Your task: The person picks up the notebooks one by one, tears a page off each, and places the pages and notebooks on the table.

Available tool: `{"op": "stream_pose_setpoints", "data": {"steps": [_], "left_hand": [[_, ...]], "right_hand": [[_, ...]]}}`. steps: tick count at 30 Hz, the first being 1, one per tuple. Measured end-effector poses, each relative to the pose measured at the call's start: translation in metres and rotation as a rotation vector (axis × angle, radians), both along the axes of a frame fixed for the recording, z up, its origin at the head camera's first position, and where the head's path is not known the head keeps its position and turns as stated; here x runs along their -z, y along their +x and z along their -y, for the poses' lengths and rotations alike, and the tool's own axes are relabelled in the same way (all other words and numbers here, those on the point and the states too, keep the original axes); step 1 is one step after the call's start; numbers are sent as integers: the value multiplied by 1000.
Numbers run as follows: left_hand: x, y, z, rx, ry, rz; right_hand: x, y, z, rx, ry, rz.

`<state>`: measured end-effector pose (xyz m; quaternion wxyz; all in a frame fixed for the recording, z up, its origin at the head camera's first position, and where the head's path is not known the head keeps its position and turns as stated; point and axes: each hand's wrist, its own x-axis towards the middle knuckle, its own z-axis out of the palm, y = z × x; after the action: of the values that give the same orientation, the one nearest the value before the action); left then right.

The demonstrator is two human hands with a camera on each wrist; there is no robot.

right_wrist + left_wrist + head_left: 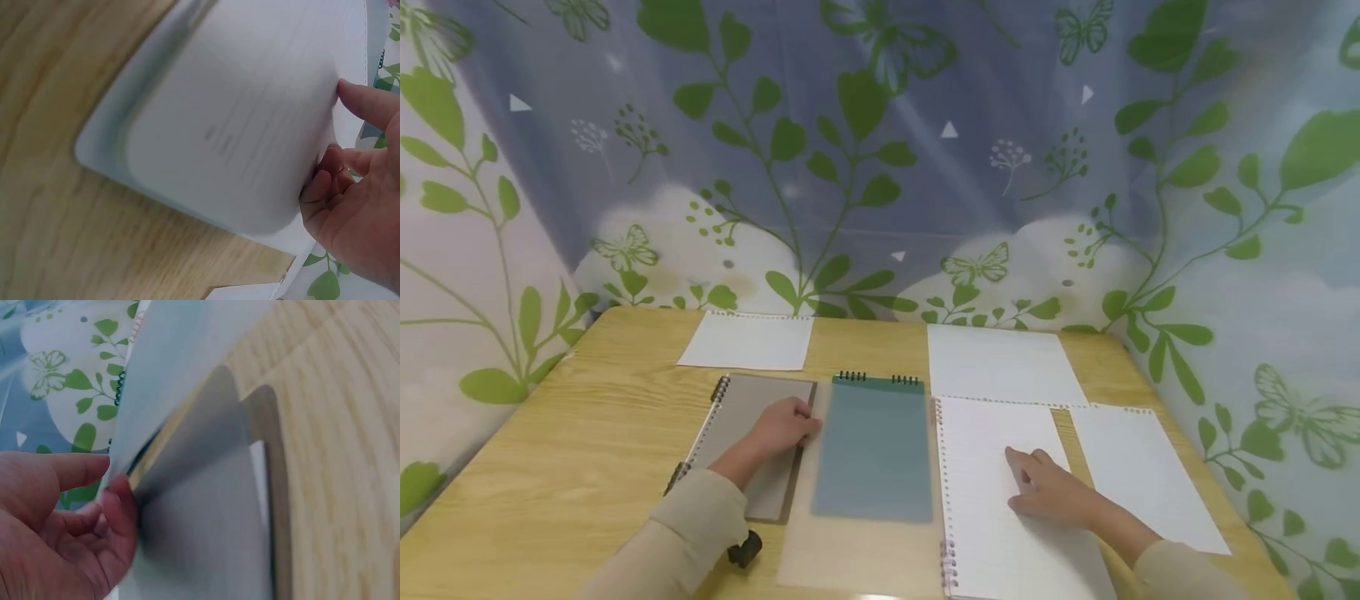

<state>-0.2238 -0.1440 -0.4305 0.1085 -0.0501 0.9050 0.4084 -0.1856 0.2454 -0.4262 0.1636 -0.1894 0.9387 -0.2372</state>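
My left hand (782,425) is at the right edge of a grey spiral notebook (748,442), its fingers curled at the cover's edge. In the left wrist view, the grey translucent cover (206,506) stands a little off the pages and brown back cover (275,425). The left fingertips are partly shaded there. My right hand (1048,492) rests on the lined white page of an open spiral notebook (985,467), index finger and thumb spread apart. In the right wrist view, its fingertips touch the page (250,125), with the other fingers bent.
Between the hands lies a teal spiral notepad (872,450) on a pale, translucent sheet (850,558). Loose white sheets lie at back left (748,342), back right (1000,362) and far right (1150,475) on the wooden table (565,450). A leaf-patterned curtain (850,208) hangs behind.
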Motion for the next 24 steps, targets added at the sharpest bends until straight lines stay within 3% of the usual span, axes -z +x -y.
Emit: {"op": "stream_pose_setpoints", "data": {"steps": [3,7,12,14,17,20,24], "left_hand": [[0,-3,3,14,46,-4],[-7,-5,6,59,227,4],[-38,3,-14,132,482,0],[-53,9,-31,206,529,-26],[-69,19,-57,407,513,-80],[-76,27,-80,606,398,-138],[-74,35,-102,720,221,-223]], "right_hand": [[0,1,2,3,2,-10],[-1,2,2,-5,11,-17],[-21,-2,10,-51,-74,-85],[-37,-5,20,-67,-147,-102],[-65,-8,39,-98,-257,-48],[-92,-8,55,-111,-370,76],[-115,-5,65,-22,-435,158]]}}
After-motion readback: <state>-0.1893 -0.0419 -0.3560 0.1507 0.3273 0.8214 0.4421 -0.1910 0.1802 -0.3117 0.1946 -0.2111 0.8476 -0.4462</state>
